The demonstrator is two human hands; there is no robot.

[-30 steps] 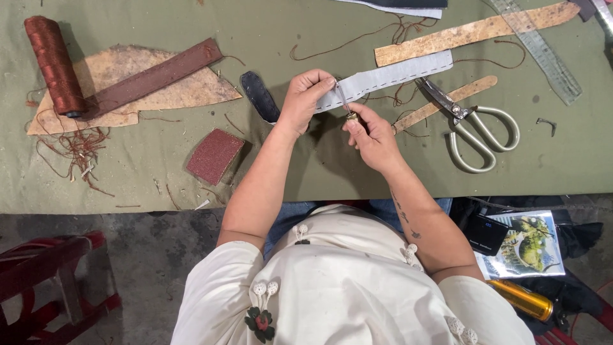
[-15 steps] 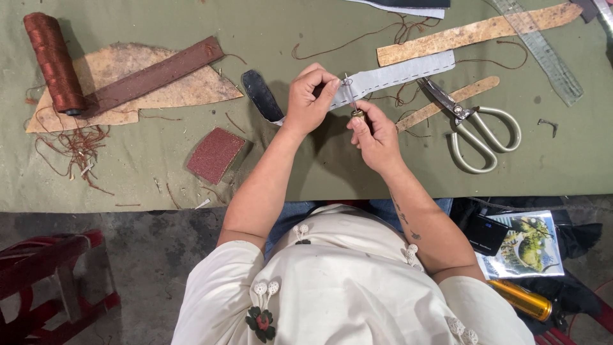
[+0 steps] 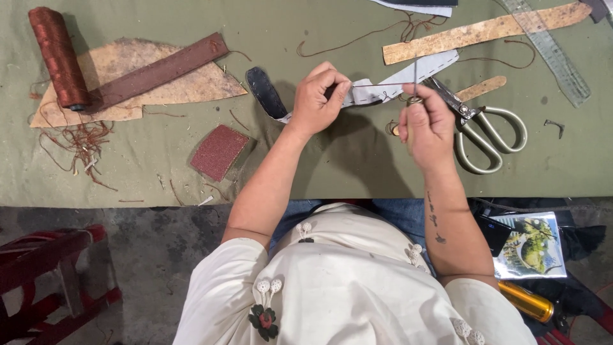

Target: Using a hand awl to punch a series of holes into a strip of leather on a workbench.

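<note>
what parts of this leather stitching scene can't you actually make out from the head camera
- Head view: the grey leather strip where the left hand pinches it; the fingers cover it.
- The tool in the right hand: its handle is buried in the fist, and the thin shaft is too fine to identify.
- The clear ruler and the pale pieces along the top edge run out of frame.
- The thread is too thin to trace fully.

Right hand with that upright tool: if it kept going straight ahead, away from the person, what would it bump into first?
Probably the grey stitched strip, just past the right hand and its tool. Beyond that lies the tan strip. The scissors sit off to the side. Heights are hard to judge from above.
</note>
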